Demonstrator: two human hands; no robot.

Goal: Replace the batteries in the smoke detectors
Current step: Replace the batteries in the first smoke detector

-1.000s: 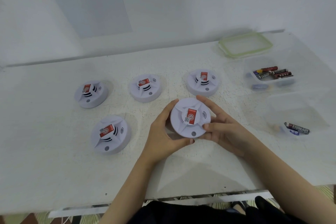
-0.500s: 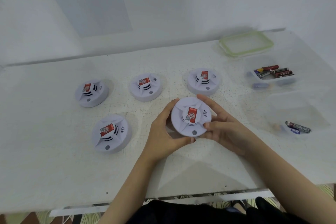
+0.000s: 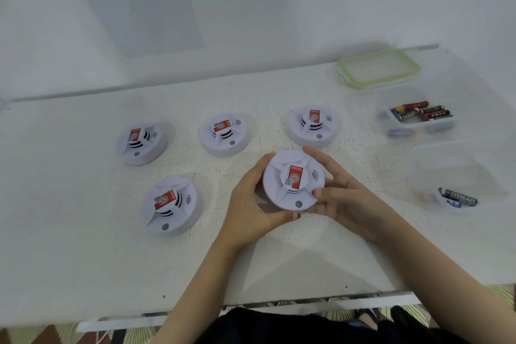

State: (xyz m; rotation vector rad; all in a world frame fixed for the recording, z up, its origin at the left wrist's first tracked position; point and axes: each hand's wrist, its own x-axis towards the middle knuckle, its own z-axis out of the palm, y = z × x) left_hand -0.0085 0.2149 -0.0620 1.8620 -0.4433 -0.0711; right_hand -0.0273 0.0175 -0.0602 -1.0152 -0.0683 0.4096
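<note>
A white round smoke detector (image 3: 293, 179) with a red label is held between both hands just above the table, face up. My left hand (image 3: 252, 200) grips its left and lower rim. My right hand (image 3: 339, 194) wraps its right side, thumb on the rim. Several more white detectors lie face up on the table: one at near left (image 3: 171, 205), and a back row at left (image 3: 141, 143), middle (image 3: 225, 134) and right (image 3: 314, 126).
A clear tub (image 3: 391, 123) at the right holds several batteries (image 3: 421, 114). A nearer clear tub (image 3: 435, 165) holds two batteries (image 3: 458, 198). A green-rimmed lid (image 3: 379, 68) lies at the back right. The white table's front edge (image 3: 251, 313) runs near my body.
The held detector has hardly shifted; both hands keep the same grip on it. The view has drifted slightly.
</note>
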